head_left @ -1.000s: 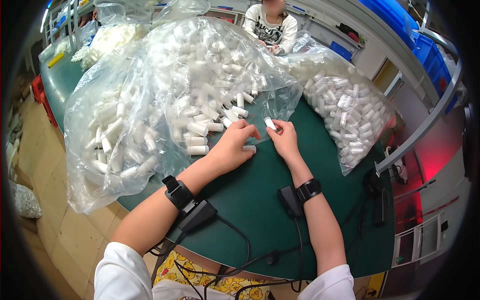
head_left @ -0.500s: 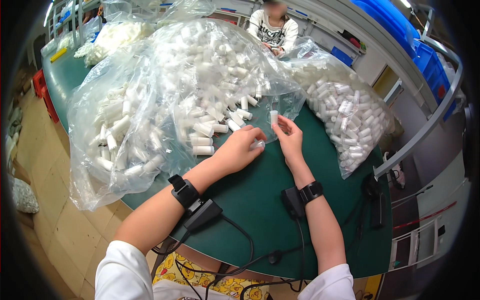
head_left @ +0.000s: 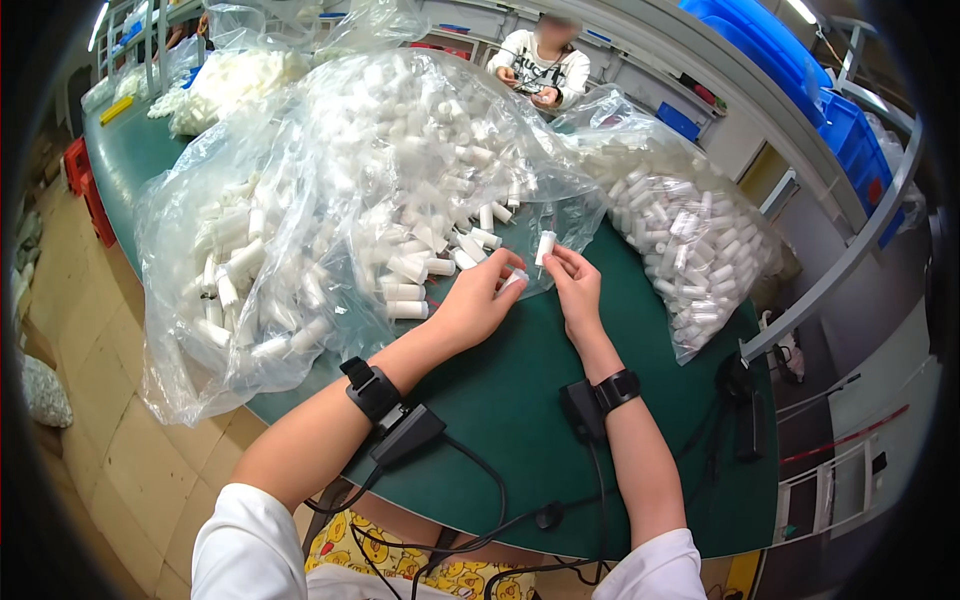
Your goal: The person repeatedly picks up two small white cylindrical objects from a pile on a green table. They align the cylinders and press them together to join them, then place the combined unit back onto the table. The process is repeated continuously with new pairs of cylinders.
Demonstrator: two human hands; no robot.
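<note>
"Now we're watching the right hand (head_left: 576,290) tipping its pinched white cylinder (head_left: 545,248), upright moments ago, near the clear bag (head_left: 578,205)."

"And we're seeing the left hand (head_left: 476,302) pinching a 2nd piece (head_left: 513,281): both busy!"

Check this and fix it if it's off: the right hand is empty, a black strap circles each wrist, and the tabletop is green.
One thing is off: the right hand is not empty. The head view shows it pinching a white cylinder at its fingertips. The rest stands: a black strap circles each wrist, and the tabletop is green.
</note>
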